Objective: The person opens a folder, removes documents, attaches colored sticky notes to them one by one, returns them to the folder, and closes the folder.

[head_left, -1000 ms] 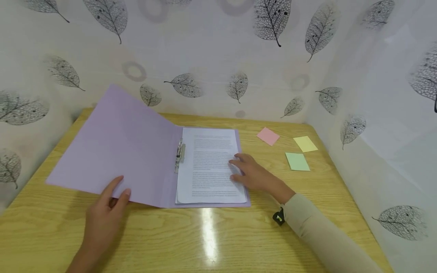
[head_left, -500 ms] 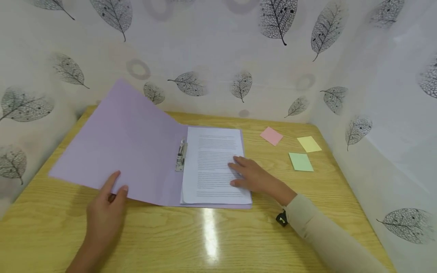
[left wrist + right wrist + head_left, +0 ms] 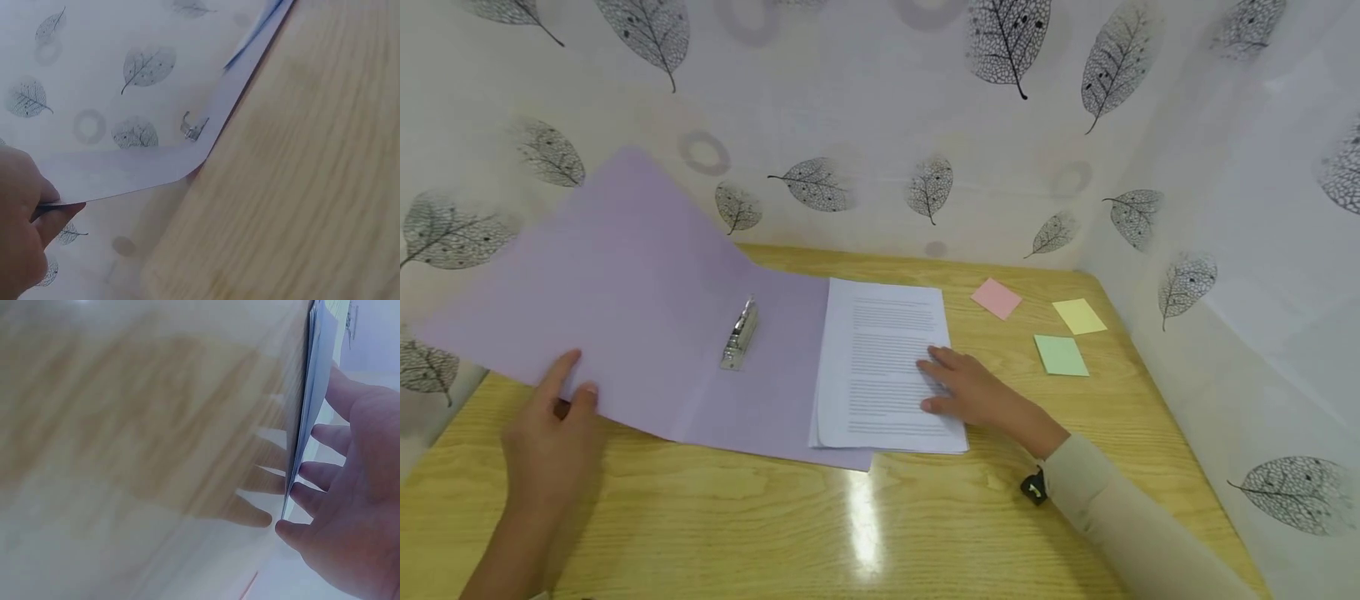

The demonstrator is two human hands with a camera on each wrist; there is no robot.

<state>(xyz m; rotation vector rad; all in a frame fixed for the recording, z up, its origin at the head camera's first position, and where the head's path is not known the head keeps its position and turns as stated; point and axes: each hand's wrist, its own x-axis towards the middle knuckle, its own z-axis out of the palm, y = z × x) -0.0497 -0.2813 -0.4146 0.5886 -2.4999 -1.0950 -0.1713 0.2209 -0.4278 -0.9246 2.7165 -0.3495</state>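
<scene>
An open lilac folder [image 3: 625, 275] lies at the left in the head view, its cover raised and tilted. The left hand [image 3: 546, 446] pinches the cover's front edge between thumb and fingers; the left wrist view shows this grip too. A metal clip [image 3: 740, 337] is fixed inside the folder, with no paper in it. To its right is a stack of printed sheets [image 3: 891, 358], partly over the folder and partly past it. The right hand [image 3: 977, 396] rests on the stack's right side with spread fingers. In the right wrist view these fingers [image 3: 328, 437] touch the sheets' edge.
Pink [image 3: 996, 298], yellow [image 3: 1078, 317] and green [image 3: 1061, 356] sticky notes lie on the wooden table [image 3: 737, 525] to the right of the sheets. Leaf-patterned walls [image 3: 850, 108] stand behind the table and at its sides. A small black object [image 3: 1033, 487] hangs at the right wrist.
The left hand has pulled the folder leftward, clip included, and its cover has risen. The folder has slid partly out from under the sheets, while the right hand stays on them.
</scene>
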